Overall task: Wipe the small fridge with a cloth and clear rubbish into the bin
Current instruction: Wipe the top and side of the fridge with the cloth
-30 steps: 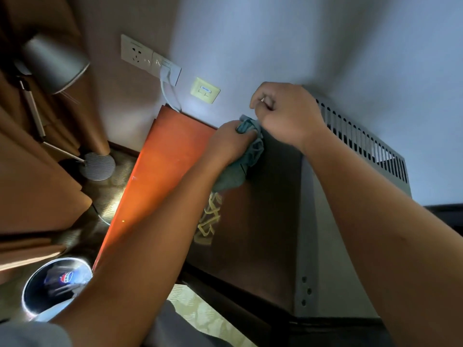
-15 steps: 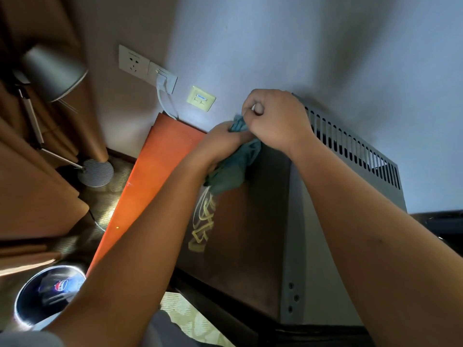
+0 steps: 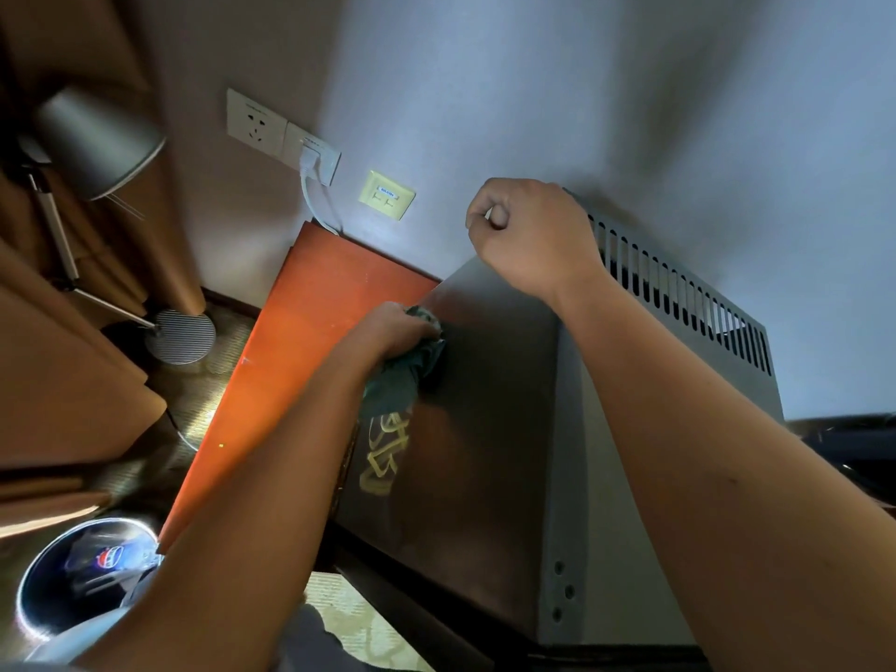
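Wiping fridge [image 3: 489, 429] top: left hand [image 3: 388, 329] grips bunched cloth [image 3: 405, 378]; right hand [image 3: 531, 235], fingers curled, seemingly empty. Best flatten cloth, overlap strokes.

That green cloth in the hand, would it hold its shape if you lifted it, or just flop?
Probably flop: the green cloth is bunched in the left hand and its loose end hangs in soft folds. It looks light, since a few fingers hold it. It likely drags rather than slides on the fridge top.
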The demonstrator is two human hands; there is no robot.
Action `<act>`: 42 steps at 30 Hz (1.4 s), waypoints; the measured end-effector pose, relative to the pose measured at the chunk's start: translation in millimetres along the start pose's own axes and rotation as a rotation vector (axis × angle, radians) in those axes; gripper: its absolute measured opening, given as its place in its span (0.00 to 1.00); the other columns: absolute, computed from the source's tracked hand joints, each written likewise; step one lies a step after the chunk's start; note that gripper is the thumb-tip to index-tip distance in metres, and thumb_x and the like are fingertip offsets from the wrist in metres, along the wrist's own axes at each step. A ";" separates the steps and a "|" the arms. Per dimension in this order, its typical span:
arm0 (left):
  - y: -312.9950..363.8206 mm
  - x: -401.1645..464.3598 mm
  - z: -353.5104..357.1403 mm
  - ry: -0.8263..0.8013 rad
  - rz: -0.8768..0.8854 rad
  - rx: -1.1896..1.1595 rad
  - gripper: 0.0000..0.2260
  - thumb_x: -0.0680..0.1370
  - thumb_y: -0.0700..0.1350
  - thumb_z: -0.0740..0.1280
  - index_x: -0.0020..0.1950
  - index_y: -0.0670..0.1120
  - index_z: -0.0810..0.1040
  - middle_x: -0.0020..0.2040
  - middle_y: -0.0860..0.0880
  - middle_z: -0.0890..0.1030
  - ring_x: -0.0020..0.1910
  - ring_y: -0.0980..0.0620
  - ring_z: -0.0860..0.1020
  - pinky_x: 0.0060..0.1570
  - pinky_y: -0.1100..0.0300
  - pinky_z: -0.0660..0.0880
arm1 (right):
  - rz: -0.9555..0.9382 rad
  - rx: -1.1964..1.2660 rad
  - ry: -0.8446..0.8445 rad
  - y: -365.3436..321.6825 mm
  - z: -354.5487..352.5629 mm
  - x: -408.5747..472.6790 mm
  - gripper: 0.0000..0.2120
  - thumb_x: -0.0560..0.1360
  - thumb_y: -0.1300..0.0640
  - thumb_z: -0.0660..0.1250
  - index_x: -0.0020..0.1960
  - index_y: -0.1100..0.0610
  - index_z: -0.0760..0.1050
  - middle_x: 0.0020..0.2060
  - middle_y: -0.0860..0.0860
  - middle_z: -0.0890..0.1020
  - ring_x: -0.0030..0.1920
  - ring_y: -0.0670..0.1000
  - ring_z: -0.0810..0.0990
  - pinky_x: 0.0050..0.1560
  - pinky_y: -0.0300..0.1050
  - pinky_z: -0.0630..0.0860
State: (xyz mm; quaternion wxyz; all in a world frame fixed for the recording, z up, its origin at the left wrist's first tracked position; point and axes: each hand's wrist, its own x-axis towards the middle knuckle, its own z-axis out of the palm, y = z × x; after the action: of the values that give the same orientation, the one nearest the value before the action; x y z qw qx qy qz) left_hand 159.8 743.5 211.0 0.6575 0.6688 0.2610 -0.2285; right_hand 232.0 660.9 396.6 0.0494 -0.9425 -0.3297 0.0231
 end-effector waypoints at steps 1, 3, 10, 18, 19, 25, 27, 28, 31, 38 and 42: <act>11.6 -3.6 -5.4 -0.011 0.042 -0.085 0.13 0.74 0.52 0.74 0.52 0.45 0.80 0.47 0.42 0.84 0.45 0.43 0.84 0.49 0.48 0.83 | 0.001 0.002 0.002 0.1 -0.2 0.2 0.07 0.74 0.54 0.62 0.44 0.48 0.79 0.27 0.43 0.73 0.32 0.45 0.73 0.42 0.48 0.79; 35.6 -9.5 -10.7 -0.013 0.152 -0.238 0.11 0.72 0.50 0.76 0.50 0.46 0.82 0.44 0.43 0.86 0.43 0.43 0.85 0.46 0.50 0.83 | 0.001 0.006 0.006 0.4 -0.7 0.3 0.07 0.74 0.54 0.62 0.43 0.48 0.79 0.26 0.43 0.73 0.30 0.45 0.72 0.41 0.48 0.79; 32.9 17.0 11.3 0.188 0.229 -0.239 0.12 0.77 0.53 0.70 0.55 0.47 0.80 0.48 0.46 0.83 0.46 0.48 0.82 0.46 0.53 0.79 | -0.001 0.005 0.011 -0.5 -1.3 -0.5 0.06 0.75 0.54 0.63 0.44 0.49 0.79 0.27 0.43 0.73 0.31 0.44 0.73 0.41 0.47 0.79; 17.0 9.2 -6.2 -0.008 0.009 -0.077 0.15 0.74 0.50 0.74 0.55 0.43 0.80 0.47 0.42 0.83 0.45 0.44 0.83 0.41 0.52 0.81 | -0.006 0.016 0.006 2.0 -1.0 0.4 0.07 0.75 0.54 0.63 0.45 0.49 0.80 0.27 0.42 0.72 0.30 0.44 0.71 0.40 0.45 0.78; 26.3 6.9 -9.2 -0.015 0.056 -0.174 0.13 0.73 0.49 0.75 0.54 0.44 0.81 0.47 0.42 0.84 0.45 0.43 0.84 0.43 0.50 0.82 | -0.007 0.016 0.005 2.3 -0.9 0.7 0.07 0.75 0.54 0.63 0.46 0.49 0.80 0.27 0.42 0.72 0.30 0.44 0.71 0.39 0.44 0.76; 55.3 16.6 2.5 0.115 0.282 -0.340 0.10 0.75 0.52 0.72 0.52 0.47 0.82 0.46 0.46 0.85 0.46 0.48 0.84 0.43 0.55 0.80 | -0.023 -0.010 -0.003 2.7 -1.2 0.1 0.06 0.75 0.55 0.63 0.43 0.46 0.77 0.27 0.42 0.70 0.30 0.42 0.69 0.37 0.41 0.72; 39.9 28.8 5.4 0.147 0.203 -0.302 0.12 0.77 0.52 0.70 0.55 0.46 0.80 0.48 0.45 0.83 0.47 0.48 0.82 0.41 0.56 0.77 | -0.016 -0.031 -0.018 2.3 -0.8 0.3 0.06 0.75 0.54 0.62 0.44 0.47 0.77 0.29 0.41 0.72 0.33 0.44 0.72 0.40 0.43 0.75; 28.5 33.7 5.9 0.149 0.141 -0.260 0.13 0.78 0.51 0.70 0.57 0.45 0.80 0.49 0.44 0.83 0.48 0.47 0.81 0.42 0.55 0.77 | -0.012 -0.044 -0.023 2.2 -0.5 0.4 0.06 0.74 0.54 0.62 0.45 0.47 0.78 0.30 0.41 0.73 0.34 0.44 0.73 0.41 0.44 0.76; -6.1 38.4 6.5 0.094 -0.046 -0.110 0.18 0.77 0.52 0.69 0.62 0.43 0.77 0.53 0.42 0.81 0.50 0.45 0.81 0.52 0.49 0.80 | 0.005 -0.068 -0.036 2.0 -0.2 1.3 0.07 0.74 0.54 0.62 0.46 0.46 0.78 0.30 0.41 0.74 0.35 0.45 0.74 0.41 0.43 0.76; 10.4 24.9 -6.1 0.001 0.031 -0.178 0.12 0.75 0.48 0.73 0.56 0.45 0.79 0.49 0.43 0.82 0.48 0.44 0.81 0.42 0.53 0.79 | 0.000 -0.083 -0.049 3.4 0.5 1.6 0.06 0.75 0.53 0.61 0.45 0.45 0.77 0.31 0.41 0.75 0.35 0.43 0.74 0.38 0.40 0.71; 42.1 24.6 -4.8 0.082 0.208 -0.282 0.08 0.76 0.48 0.73 0.53 0.48 0.81 0.46 0.47 0.83 0.46 0.48 0.82 0.46 0.54 0.79 | -0.005 -0.091 -0.046 3.5 0.6 1.0 0.06 0.75 0.53 0.62 0.44 0.44 0.75 0.29 0.40 0.73 0.33 0.43 0.73 0.36 0.40 0.69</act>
State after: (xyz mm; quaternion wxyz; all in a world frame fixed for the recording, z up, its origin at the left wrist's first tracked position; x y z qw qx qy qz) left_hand 205.7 749.5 227.3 0.7538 0.6019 0.2466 -0.0931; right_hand 235.0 658.9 395.6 -0.0010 -0.9422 -0.3338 0.0294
